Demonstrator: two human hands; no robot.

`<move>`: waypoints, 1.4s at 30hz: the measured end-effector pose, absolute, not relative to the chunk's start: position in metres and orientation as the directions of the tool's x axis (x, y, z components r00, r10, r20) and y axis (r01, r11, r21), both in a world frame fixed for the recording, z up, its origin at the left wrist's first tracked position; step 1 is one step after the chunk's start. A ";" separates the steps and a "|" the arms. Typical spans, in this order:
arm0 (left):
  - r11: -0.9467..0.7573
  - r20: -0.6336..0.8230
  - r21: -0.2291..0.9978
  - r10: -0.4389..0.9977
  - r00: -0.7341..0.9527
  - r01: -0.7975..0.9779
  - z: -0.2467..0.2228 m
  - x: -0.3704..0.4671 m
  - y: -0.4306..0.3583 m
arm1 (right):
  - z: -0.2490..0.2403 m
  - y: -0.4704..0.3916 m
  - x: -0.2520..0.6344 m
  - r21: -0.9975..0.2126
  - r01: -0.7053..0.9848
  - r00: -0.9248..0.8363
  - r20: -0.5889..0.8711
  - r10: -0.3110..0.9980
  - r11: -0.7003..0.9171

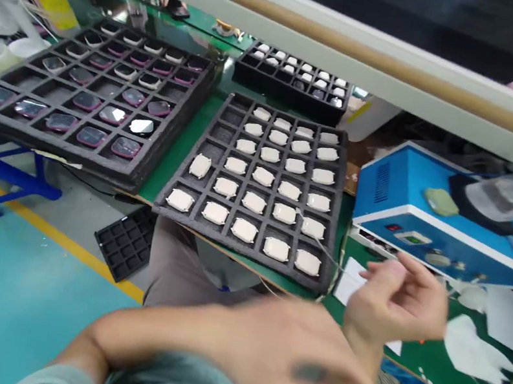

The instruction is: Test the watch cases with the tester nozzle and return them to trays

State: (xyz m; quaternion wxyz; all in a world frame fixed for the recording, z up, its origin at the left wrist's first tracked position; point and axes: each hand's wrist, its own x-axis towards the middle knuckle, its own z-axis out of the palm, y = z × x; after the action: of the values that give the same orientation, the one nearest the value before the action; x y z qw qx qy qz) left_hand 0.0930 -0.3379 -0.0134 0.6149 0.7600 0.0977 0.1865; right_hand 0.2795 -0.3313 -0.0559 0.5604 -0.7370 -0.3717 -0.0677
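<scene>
My left hand [307, 358] is smeared by motion, low in the view, reaching across my right forearm. A small dark patch shows near its fingers; I cannot make out what it is. To the right of the middle tray, my right hand [398, 301] has curled fingers closed on a thin pale rod [323, 248], which slants over the tray's lower right cells. White rounded rectangular pieces [255, 202] fill most cells of this dark grey tray [169, 211]; several cells at its upper left are vacant.
At left, a grey tray [135, 179] holds dark glossy pieces with purple or pale rims. Another black tray [289, 96] is behind. A blue machine [397, 176] and white papers [476, 350] are at right. A shelf edge [313, 31] crosses above; an orange-and-yellow holder [60, 12] stands upper left.
</scene>
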 end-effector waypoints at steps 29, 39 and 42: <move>-0.154 0.135 0.983 0.974 -0.181 -0.099 -0.052 -0.034 -0.213 | -0.003 -0.207 0.151 -0.021 0.817 -0.566 -0.221 0.795 0.576; 0.017 -0.118 0.783 0.986 -0.121 -0.622 -0.051 -0.009 -0.224 | 0.007 -0.204 0.140 0.068 0.723 -0.656 -0.243 0.715 0.687; 0.023 -0.123 0.757 0.987 -0.108 -0.653 -0.053 -0.012 -0.225 | 0.008 -0.204 0.136 0.090 0.699 -0.673 -0.253 0.695 0.710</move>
State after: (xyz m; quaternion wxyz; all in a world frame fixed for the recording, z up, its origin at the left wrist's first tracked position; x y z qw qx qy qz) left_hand -0.0120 -0.2251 -0.0526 0.6239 0.2384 0.3495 0.6571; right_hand 0.1362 -0.2036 0.0081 -0.1352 -0.3808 -0.9147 0.0071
